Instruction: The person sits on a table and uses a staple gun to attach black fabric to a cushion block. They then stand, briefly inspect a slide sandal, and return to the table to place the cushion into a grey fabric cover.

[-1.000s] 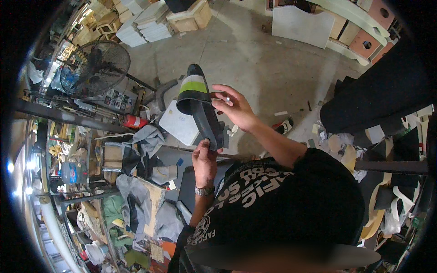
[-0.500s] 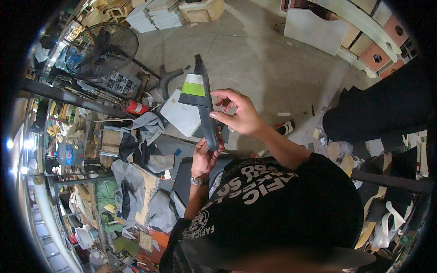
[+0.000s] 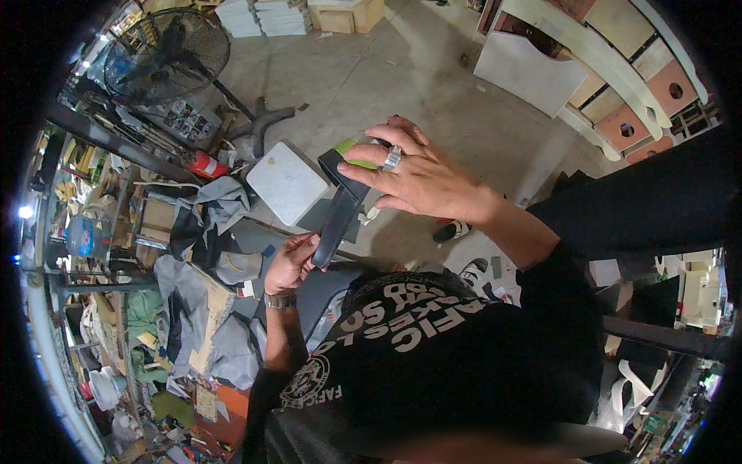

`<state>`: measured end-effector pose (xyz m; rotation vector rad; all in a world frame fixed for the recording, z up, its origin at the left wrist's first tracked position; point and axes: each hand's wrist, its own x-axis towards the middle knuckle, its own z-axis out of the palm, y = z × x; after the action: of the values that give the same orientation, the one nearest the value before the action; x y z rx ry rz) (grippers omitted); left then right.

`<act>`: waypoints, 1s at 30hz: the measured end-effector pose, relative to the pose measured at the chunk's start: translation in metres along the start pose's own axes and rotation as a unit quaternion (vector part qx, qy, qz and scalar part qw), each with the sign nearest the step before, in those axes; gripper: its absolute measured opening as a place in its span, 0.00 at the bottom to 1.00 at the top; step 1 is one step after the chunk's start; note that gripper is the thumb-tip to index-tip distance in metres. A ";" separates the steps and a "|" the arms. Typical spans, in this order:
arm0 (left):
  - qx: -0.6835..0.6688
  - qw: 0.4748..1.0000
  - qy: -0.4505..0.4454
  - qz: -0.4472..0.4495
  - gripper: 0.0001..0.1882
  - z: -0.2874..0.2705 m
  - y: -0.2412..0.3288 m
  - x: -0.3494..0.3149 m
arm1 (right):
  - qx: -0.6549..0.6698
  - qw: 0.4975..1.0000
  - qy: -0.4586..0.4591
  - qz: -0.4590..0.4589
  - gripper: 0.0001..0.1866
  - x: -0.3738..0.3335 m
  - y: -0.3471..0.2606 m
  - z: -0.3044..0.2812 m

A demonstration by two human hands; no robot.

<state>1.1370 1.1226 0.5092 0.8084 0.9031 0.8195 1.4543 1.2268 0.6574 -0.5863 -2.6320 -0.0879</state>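
Note:
In front of my chest I hold a long black piece (image 3: 338, 222) with a broad end and a lime-green band. My left hand (image 3: 291, 265), wearing a wristwatch (image 3: 280, 300), is closed round its narrow lower end. Bent over the broad upper end is my right hand (image 3: 437, 174), with a ring on one finger. Its thumb and fingers press on that end, covering much of it and most of the green. What exactly the piece is, I cannot tell.
A pale square board (image 3: 287, 183) lies beyond the piece. A standing fan (image 3: 166, 62) and a red cylinder (image 3: 205, 164) are at the far left. Shelves with scraps and grey cloth (image 3: 189, 298) line the left. Wooden furniture (image 3: 610, 93) and a black surface (image 3: 641, 203) are on the right.
My right hand has come from beside the piece onto its broad end. The piece has turned and tilted, so less of its green band shows. My view has shifted slightly.

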 end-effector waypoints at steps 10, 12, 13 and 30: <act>0.003 0.999 0.036 0.012 0.15 0.021 0.005 -0.003 | 0.055 0.985 0.141 0.086 0.40 -0.006 -0.005 -0.013; -0.034 0.996 0.063 0.053 0.17 0.046 0.003 0.000 | 0.088 0.953 0.244 0.154 0.33 -0.009 -0.016 -0.009; -0.063 0.994 0.060 0.073 0.17 0.059 0.003 0.002 | 0.133 0.934 0.272 0.188 0.31 -0.010 -0.025 -0.004; -0.101 0.984 0.032 0.146 0.19 0.093 -0.007 0.011 | 0.209 0.911 0.316 0.163 0.22 -0.011 -0.060 0.041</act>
<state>1.2253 1.1070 0.5356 0.7481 0.7520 1.1802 1.4214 1.1748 0.6178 -0.6916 -1.8206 0.3277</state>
